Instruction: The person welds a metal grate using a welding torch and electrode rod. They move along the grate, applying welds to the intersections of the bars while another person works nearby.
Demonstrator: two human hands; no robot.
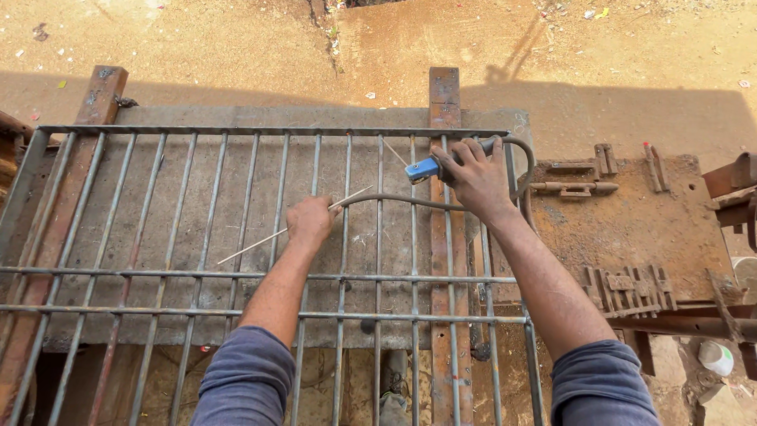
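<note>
Risky now: left hand (310, 222) closed around thin welding rod (260, 243), right hand (477, 177) gripping blue-tipped electrode holder (426, 168) over steel bar grille (236, 272) on bench, trailing cable (394, 200) liable to snag bars.

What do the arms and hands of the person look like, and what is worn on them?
Both arms wear dark blue-grey sleeves, the left sleeve and the right sleeve, each pushed up above the elbow, so the forearms are bare. The left hand and right hand are bare: no gloves, watch or rings show.
</note>
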